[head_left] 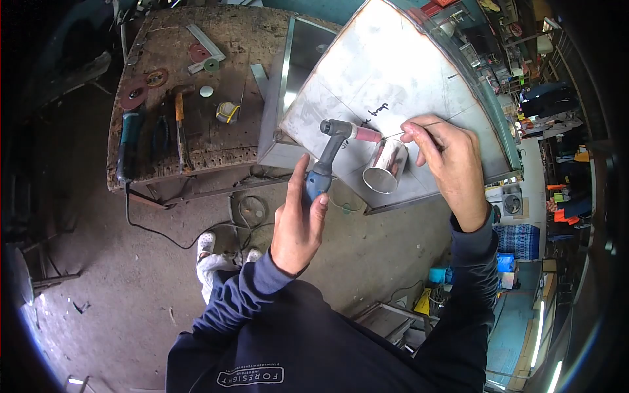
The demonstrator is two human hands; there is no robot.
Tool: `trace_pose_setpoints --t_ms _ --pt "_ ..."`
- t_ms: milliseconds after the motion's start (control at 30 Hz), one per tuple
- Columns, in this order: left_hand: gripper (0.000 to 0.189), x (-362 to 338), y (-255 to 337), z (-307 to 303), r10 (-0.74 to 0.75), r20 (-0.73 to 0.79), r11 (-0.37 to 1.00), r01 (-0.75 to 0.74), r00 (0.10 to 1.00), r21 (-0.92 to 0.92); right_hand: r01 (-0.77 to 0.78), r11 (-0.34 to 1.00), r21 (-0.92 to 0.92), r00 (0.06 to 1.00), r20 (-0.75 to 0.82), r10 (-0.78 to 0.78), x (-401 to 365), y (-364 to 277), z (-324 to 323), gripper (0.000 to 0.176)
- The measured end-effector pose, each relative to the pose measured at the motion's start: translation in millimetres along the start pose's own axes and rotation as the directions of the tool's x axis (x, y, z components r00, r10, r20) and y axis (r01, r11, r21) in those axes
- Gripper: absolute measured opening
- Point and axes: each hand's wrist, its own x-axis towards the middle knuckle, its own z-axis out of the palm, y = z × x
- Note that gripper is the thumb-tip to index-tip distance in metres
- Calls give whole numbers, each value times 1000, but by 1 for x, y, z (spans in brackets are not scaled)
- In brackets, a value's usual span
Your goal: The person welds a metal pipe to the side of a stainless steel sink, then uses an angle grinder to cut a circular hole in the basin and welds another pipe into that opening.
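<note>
Sweatshirt (275,347): dark blue with white lettering, filling the bottom edge; both sleeves reach up toward the work.
Left hand (298,226): clenched round the blue grip of a welding torch (331,154), thumb laid up along it.
Torch head: bent, its pink nozzle pointing right, close to the upper end of the steel cylinder (385,167); contact cannot be told.
Right hand (449,160): thumb and forefinger pinch a thin filler rod (419,124), the other fingers curled loosely.
Filler rod: runs left from the fingers toward the nozzle, above the cylinder.
Steel cylinder: shiny open tube lying tilted on the steel sheet (393,65), mouth toward the camera, between the two hands.
Steel sheet: large and grey, with marker writing near the torch.
Workbench (164,39): worn, left of the sheet; it bears an angle grinder (129,134), a hammer (179,114), grinding discs (134,95) and a tape roll (227,112).
Floor (118,288): dusty, with a white shoe (206,245) and a black cable (151,229).
</note>
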Motion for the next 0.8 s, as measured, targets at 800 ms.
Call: trace_pose_setpoints --t_ms 800 --pt "73 -1 3 -6 -23 -5 998 24 1000 54 7 999 -37 1000 -16 -7 0 -3 0 12"
